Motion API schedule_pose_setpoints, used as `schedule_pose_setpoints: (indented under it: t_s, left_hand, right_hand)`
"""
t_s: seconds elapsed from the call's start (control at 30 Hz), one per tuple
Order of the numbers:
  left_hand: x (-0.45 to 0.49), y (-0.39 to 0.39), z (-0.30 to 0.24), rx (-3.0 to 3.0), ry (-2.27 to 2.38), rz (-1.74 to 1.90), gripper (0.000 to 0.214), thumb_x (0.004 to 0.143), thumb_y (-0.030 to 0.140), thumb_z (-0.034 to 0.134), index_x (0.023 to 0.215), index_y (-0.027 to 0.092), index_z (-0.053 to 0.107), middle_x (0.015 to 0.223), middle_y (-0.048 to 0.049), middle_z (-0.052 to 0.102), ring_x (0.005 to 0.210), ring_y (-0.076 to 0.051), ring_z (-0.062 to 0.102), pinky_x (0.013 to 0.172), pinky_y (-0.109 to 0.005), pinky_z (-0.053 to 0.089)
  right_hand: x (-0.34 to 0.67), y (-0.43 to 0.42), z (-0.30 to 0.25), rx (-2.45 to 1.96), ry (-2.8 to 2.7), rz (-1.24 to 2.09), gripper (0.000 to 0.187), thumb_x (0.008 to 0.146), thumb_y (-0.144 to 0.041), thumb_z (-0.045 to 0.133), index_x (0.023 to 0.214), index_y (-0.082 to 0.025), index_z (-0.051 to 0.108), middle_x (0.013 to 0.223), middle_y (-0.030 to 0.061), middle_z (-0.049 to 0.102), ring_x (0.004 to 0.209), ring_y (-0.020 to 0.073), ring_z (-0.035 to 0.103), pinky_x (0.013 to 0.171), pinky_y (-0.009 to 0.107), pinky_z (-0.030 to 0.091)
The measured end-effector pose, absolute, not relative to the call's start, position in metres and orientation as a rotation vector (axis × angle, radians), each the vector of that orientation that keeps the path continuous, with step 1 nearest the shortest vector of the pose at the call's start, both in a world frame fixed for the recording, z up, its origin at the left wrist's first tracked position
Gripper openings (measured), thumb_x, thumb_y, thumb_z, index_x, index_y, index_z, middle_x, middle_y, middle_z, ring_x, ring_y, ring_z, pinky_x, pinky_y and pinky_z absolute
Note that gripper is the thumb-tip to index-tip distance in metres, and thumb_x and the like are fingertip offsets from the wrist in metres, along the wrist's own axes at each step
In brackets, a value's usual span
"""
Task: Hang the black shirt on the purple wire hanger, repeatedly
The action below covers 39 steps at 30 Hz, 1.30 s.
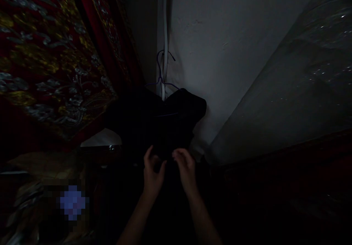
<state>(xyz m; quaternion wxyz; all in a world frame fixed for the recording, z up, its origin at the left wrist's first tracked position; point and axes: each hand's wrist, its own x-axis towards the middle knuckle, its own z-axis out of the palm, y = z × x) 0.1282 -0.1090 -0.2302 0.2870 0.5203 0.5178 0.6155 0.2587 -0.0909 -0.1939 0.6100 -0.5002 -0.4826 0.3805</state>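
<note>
A black short-sleeved garment (159, 127) hangs on a thin purple hanger (160, 78) against the wall. Both of my hands are in front of its dark body, at the lower middle of the view. My left hand (153, 173) is open, with thumb and forefinger spread apart and a gap between them. My right hand (187, 168) is closed, its thumb and fingertips drawn together towards the left. Whether cloth lies between those fingertips is too dark to make out. The garment's lower part merges into the shadow.
A red fabric with gold and silver decoration (46, 58) fills the upper left. White piping or cable (165, 25) runs down the pale wall (220, 36) behind the hanger. Shiny clear plastic sheeting (308, 73) covers the right. Cluttered items and a blurred-out blue patch (73, 202) are at lower left.
</note>
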Motion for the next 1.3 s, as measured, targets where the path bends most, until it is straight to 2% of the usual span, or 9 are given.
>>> schedule_pose_setpoints:
  t_s: [0.07, 0.13, 0.23, 0.27, 0.33, 0.53, 0.93, 1.13, 1.3]
  left_hand:
    - [0.131, -0.114, -0.234, 1.308, 1.381, 1.697, 0.079, 0.088, 0.031, 0.069, 0.154, 0.023, 0.026, 0.101, -0.0049, 0.069, 0.093, -0.018, 0.072, 0.090, -0.035, 0.058]
    - [0.130, -0.116, -0.235, 1.304, 1.417, 1.707, 0.067, 0.088, 0.030, 0.068, 0.148, 0.022, 0.039, 0.100, -0.0058, 0.071, 0.094, -0.020, 0.073, 0.091, -0.037, 0.059]
    - [0.125, -0.115, -0.232, 1.447, 1.464, 1.709, 0.025, 0.086, 0.029, 0.065, 0.110, 0.021, 0.068, 0.097, -0.0078, 0.074, 0.093, -0.023, 0.074, 0.088, -0.040, 0.060]
    - [0.124, -0.115, -0.230, 1.508, 1.449, 1.716, 0.016, 0.086, 0.028, 0.064, 0.098, 0.021, 0.071, 0.094, -0.0078, 0.075, 0.091, -0.024, 0.073, 0.086, -0.040, 0.060]
    - [0.123, -0.114, -0.226, 1.587, 1.396, 1.734, 0.013, 0.087, 0.027, 0.063, 0.090, 0.021, 0.074, 0.090, -0.0072, 0.074, 0.087, -0.023, 0.072, 0.081, -0.038, 0.060]
    - [0.125, -0.115, -0.220, 1.619, 1.379, 1.674, 0.017, 0.087, 0.030, 0.066, 0.095, 0.021, 0.078, 0.087, -0.0062, 0.073, 0.082, -0.021, 0.072, 0.077, -0.034, 0.060]
    - [0.124, -0.116, -0.229, 1.624, 1.356, 1.564, 0.018, 0.092, 0.029, 0.064, 0.101, 0.021, 0.076, 0.095, -0.0068, 0.074, 0.090, -0.022, 0.071, 0.081, -0.034, 0.059]
    - [0.121, -0.111, -0.229, 1.739, 1.370, 1.569, 0.013, 0.097, 0.025, 0.055, 0.090, 0.020, 0.065, 0.087, -0.0046, 0.066, 0.084, -0.020, 0.066, 0.078, -0.032, 0.053]
    - [0.118, -0.099, -0.240, 1.844, 1.374, 1.531, 0.011, 0.097, 0.024, 0.053, 0.090, 0.020, 0.061, 0.087, -0.0043, 0.064, 0.083, -0.019, 0.065, 0.076, -0.031, 0.052]
  right_hand:
    - [0.243, -0.105, -0.205, -1.136, -1.242, 1.026, 0.027, 0.085, -0.046, 0.068, 0.091, -0.021, 0.064, 0.089, 0.0051, 0.068, 0.087, 0.0219, 0.067, 0.078, 0.032, 0.053]
    - [0.236, -0.106, -0.207, -1.145, -1.342, 1.041, 0.026, 0.082, -0.044, 0.071, 0.089, -0.021, 0.062, 0.087, 0.0042, 0.067, 0.084, 0.0211, 0.066, 0.077, 0.032, 0.052]
    - [0.239, -0.100, -0.201, -1.188, -1.443, 0.979, 0.023, 0.081, -0.041, 0.072, 0.081, -0.021, 0.058, 0.078, 0.0015, 0.064, 0.075, 0.0188, 0.063, 0.071, 0.030, 0.050]
    - [0.241, -0.099, -0.199, -1.193, -1.466, 0.955, 0.023, 0.082, -0.040, 0.071, 0.079, -0.022, 0.058, 0.077, 0.0010, 0.063, 0.074, 0.0184, 0.062, 0.069, 0.030, 0.049]
    - [0.246, -0.100, -0.197, -1.183, -1.495, 0.912, 0.020, 0.085, -0.038, 0.068, 0.078, -0.022, 0.060, 0.077, 0.0013, 0.063, 0.074, 0.0185, 0.062, 0.068, 0.030, 0.048]
    - [0.259, -0.105, -0.192, -1.164, -1.544, 0.919, 0.019, 0.090, -0.037, 0.063, 0.081, -0.021, 0.068, 0.080, 0.0028, 0.068, 0.077, 0.0193, 0.064, 0.071, 0.030, 0.048]
    - [0.268, -0.099, -0.185, -1.145, -1.525, 1.226, 0.034, 0.091, -0.050, 0.059, 0.074, -0.020, 0.060, 0.060, -0.0035, 0.051, 0.057, 0.0127, 0.048, 0.056, 0.026, 0.035]
    - [0.255, -0.081, -0.166, -1.090, -1.352, 1.399, 0.040, 0.079, -0.056, 0.065, 0.066, -0.018, 0.059, 0.048, -0.0052, 0.046, 0.046, 0.0089, 0.037, 0.048, 0.024, 0.026]
    - [0.250, -0.032, -0.097, -0.959, -1.131, 1.334, 0.037, 0.066, -0.052, 0.075, 0.068, -0.017, 0.064, 0.044, -0.0079, 0.041, 0.041, 0.0058, 0.029, 0.043, 0.023, 0.018]
